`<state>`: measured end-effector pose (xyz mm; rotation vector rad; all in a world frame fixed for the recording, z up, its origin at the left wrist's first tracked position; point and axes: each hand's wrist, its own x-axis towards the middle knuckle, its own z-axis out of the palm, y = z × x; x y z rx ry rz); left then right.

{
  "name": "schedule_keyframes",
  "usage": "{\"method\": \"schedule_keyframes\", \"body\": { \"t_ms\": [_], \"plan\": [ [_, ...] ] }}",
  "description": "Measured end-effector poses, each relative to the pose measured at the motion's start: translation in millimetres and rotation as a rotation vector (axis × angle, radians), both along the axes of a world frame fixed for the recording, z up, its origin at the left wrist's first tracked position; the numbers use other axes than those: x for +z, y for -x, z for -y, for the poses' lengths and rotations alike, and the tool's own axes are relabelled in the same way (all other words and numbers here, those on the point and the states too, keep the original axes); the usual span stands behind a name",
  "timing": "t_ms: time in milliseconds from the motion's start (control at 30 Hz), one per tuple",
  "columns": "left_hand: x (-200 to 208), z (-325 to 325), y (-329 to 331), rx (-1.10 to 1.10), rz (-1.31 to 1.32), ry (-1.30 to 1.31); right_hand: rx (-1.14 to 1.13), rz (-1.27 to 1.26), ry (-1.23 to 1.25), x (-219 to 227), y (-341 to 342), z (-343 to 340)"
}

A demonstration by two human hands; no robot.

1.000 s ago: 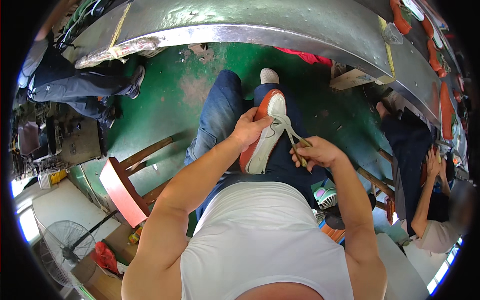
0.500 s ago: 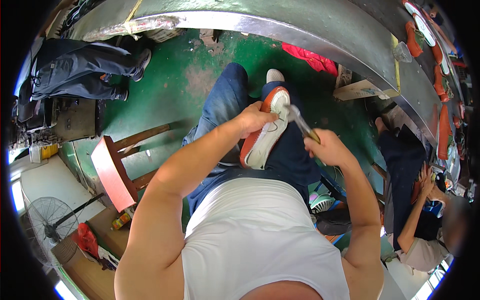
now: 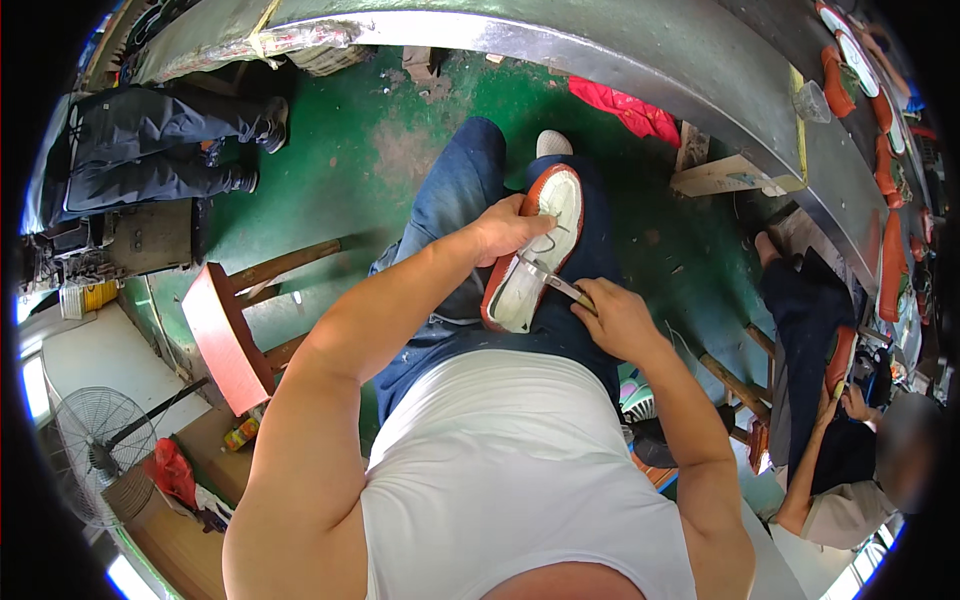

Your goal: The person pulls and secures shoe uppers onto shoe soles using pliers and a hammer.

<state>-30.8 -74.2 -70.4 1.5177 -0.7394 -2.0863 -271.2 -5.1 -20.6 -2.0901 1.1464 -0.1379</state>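
Note:
Across my thighs lies a red-brown shoe [image 3: 513, 304], its pale underside facing up and a dark thread or wire loose across it. My left hand [image 3: 506, 229] is closed on the shoe's left side, thumb pressed over the underside. In my right hand [image 3: 617, 322] is a hammer [image 3: 568, 288], gripped by its handle. The metal head rests against or just over the shoe's underside, below my left thumb; I cannot tell whether it touches.
A long dark workbench [image 3: 640, 62] curves across the far side, with several red-brown shoes [image 3: 888, 262] at its right. A red wooden stool [image 3: 228, 338] and a fan [image 3: 100, 440] stand left. Another person's legs [image 3: 150, 145] are far left; a seated co-worker [image 3: 825, 480] is at right.
My right hand has brought the hammer down and nearer to me, from the shoe's upper middle to its lower half. The left hand still holds the shoe.

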Motion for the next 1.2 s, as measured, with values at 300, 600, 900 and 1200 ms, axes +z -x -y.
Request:
{"method": "schedule_keyframes", "body": {
  "t_ms": [300,600,900,1200],
  "plan": [
    [1.1,-1.2,-2.3,0.001,-0.010,0.011,0.129,-0.253,-0.008,25.0,-9.8,18.1],
    [3.6,-36.0,-7.1,-0.230,-0.013,0.279,-0.070,-0.166,-0.143,7.0,17.0,-16.4],
    [-25.9,-63.5,10.9,-0.049,0.208,0.440,0.051,-0.383,-0.058,35.4,10.4,-42.6],
    [-4.3,-96.1,-10.5,-0.224,0.162,0.373,0.029,-0.064,-0.709,4.1,37.1,4.9]
  ]
}}
